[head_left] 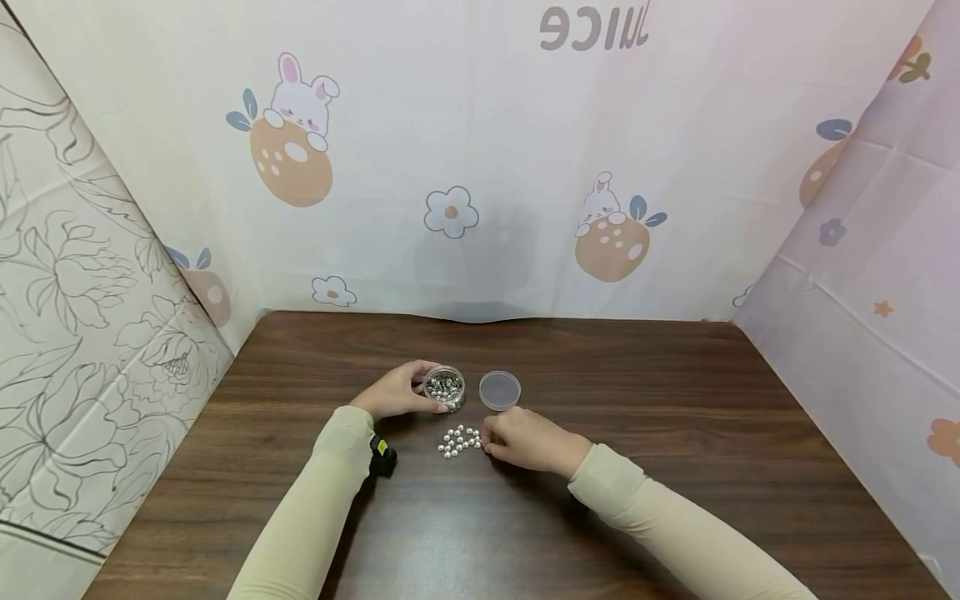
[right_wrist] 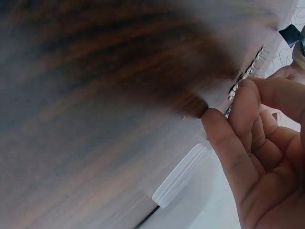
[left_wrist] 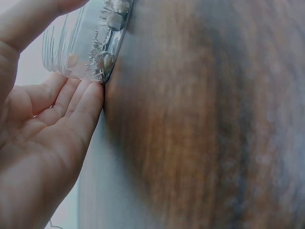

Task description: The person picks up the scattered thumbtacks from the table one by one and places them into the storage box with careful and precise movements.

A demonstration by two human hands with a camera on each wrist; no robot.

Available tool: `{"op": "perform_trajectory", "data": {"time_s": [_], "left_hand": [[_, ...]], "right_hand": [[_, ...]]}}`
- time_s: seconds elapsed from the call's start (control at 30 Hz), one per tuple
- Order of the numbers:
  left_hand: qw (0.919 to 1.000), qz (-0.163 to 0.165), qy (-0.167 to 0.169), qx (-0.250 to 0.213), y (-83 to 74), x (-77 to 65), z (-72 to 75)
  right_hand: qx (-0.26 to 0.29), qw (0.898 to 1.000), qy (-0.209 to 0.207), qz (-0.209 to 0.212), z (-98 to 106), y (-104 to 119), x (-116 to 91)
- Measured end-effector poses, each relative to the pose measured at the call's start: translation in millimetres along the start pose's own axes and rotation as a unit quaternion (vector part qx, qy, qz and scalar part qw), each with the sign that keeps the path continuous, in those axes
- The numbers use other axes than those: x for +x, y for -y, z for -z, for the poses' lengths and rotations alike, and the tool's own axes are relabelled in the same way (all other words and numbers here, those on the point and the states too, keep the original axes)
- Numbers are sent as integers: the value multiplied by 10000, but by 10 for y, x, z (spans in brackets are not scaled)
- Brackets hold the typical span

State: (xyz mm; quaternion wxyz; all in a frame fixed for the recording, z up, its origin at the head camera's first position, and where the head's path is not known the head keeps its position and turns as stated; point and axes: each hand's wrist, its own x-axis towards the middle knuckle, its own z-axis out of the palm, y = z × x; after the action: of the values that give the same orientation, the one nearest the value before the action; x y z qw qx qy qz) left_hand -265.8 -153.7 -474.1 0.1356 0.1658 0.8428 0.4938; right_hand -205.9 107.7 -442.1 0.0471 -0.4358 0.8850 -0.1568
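Observation:
A round clear plastic jar [head_left: 444, 390], lidless and partly filled with silver thumbtacks, stands on the table. The left hand [head_left: 401, 392] holds it from the side; in the left wrist view the thumb and fingers lie on opposite sides of the jar [left_wrist: 71, 47], and metal points and rounded heads show through its wall. A loose group of shiny thumbtacks [head_left: 459, 441] lies in front of the jar. At the right edge of that group is the right hand [head_left: 536, 442], its fingers bent and thumb near the index finger; whether a tack is between the fingertips is hidden.
A clear round lid [head_left: 500, 390] lies right of the jar, just beyond the right hand. A black device with a yellow mark [head_left: 383, 457] is at the left wrist. Patterned cloth [head_left: 465, 167] hangs behind the brown wooden table [head_left: 637, 375] and along both sides.

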Motion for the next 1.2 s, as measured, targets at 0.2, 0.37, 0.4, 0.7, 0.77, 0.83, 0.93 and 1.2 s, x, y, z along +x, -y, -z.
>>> {"op": "perform_trajectory", "data": {"time_s": [0.2, 0.37, 0.4, 0.7, 0.77, 0.83, 0.93, 1.2], "left_hand": [[10000, 54, 7, 15, 5, 10, -6], [10000, 68, 38, -14, -90, -35, 1], [10000, 53, 48, -37, -97, -38, 2], [10000, -2, 7, -20, 3, 9, -9], [10000, -7, 5, -23, 10, 7, -6], [10000, 33, 7, -41, 10, 6, -6], [10000, 72, 12, -40, 8, 7, -4], [9998, 47, 47, -168, -15, -4, -9]], "right_hand": [[210, 9998, -13, 26, 4, -29, 7], [420, 9991, 23, -109, 39, -45, 16], [450, 9989, 11, -139, 48, -49, 20], [565, 9976, -325, -249, 126, -101, 113], [577, 9970, -439, -283, 137, -116, 148], [584, 9961, -588, -295, 147, -126, 188], [605, 9943, -815, -321, 163, -131, 252], [702, 9899, -1138, -469, 168, -124, 428]]}}
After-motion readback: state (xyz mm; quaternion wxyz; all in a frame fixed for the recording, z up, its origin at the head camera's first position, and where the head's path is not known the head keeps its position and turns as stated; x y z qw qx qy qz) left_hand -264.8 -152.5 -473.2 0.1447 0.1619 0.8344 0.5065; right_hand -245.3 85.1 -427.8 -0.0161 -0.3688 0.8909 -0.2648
